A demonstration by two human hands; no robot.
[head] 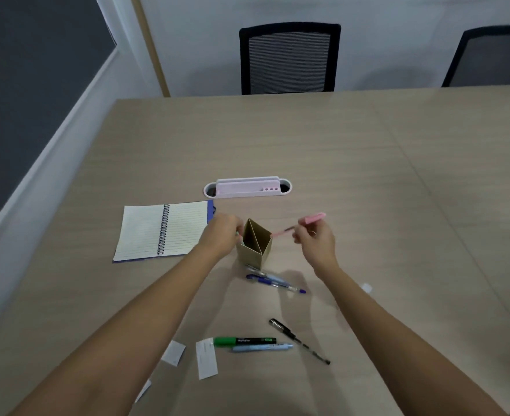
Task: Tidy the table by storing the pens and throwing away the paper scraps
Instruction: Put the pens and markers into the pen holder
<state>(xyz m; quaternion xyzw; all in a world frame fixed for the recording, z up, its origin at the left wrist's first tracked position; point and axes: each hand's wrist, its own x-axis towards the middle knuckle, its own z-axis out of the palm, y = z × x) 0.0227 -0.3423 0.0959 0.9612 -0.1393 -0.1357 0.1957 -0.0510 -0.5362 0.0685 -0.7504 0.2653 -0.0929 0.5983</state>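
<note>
A tan cardboard pen holder [255, 244] with two compartments stands mid-table. My left hand [222, 235] grips its left edge, and something pale green shows between the fingers and the holder. My right hand [315, 240] holds a pink pen [300, 226] just right of the holder, its tip close to the rim. Two blue pens [274, 282] lie right below the holder. Nearer me lie a green highlighter [244, 341], a light blue pen [262, 348] and a black pen [298, 340]. White paper scraps [206, 358] lie at the front left, a smaller paper scrap [366, 287] by my right forearm.
An open spiral notebook [160, 231] lies left of the holder. A pink and white cable-port tray [247, 187] sits behind it. Two black mesh chairs [288, 58] stand at the far edge of the wooden table [367, 175].
</note>
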